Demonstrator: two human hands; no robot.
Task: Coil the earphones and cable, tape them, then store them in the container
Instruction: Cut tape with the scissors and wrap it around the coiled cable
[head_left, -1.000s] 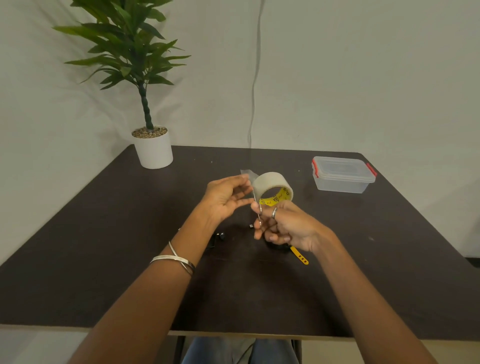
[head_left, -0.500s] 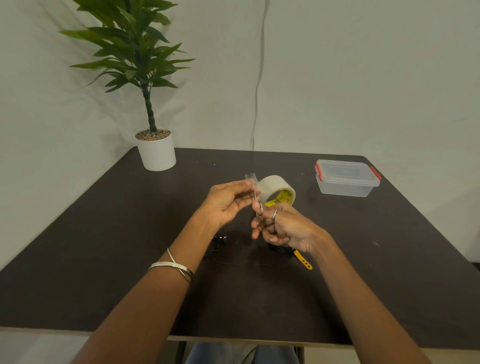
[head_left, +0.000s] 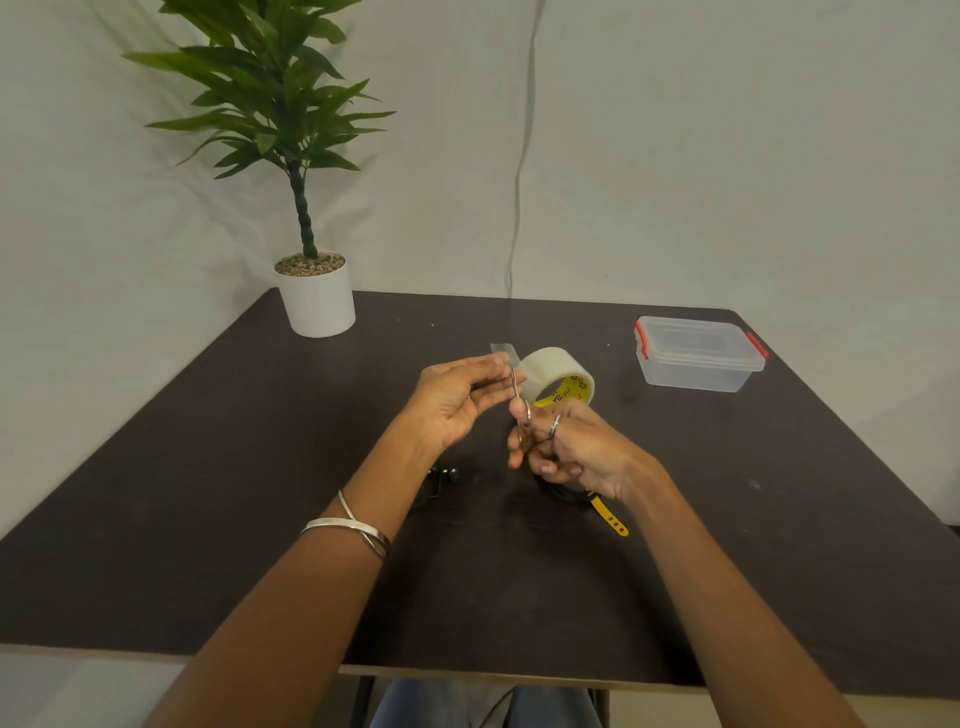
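Left hand (head_left: 460, 400) pinches the free end of a clear tape strip (head_left: 505, 353) pulled off the roll (head_left: 558, 376). Right hand (head_left: 571, 449) is closed around small scissors (head_left: 519, 402), blades pointing up at the strip between left fingers and roll.

Change over the last second: the left hand has drawn slightly away from the roll and the blades have come up against the strip. The tape looks taut. Whether the cut is made, I cannot tell; the strip appears joined to the roll.

Earphones (head_left: 441, 478) lie on the tabletop (head_left: 208, 467) under the left wrist, partly hidden. Cable (head_left: 563, 493), with a yellow strap (head_left: 610, 519), lies under the right hand; how neatly coiled, not visible.

Container (head_left: 698, 353) sits far right, well apart, lid on.

Judgement: coiling seems finished, taping is under way, first piece about to be cut. Storing not yet begun; the lid needs opening.
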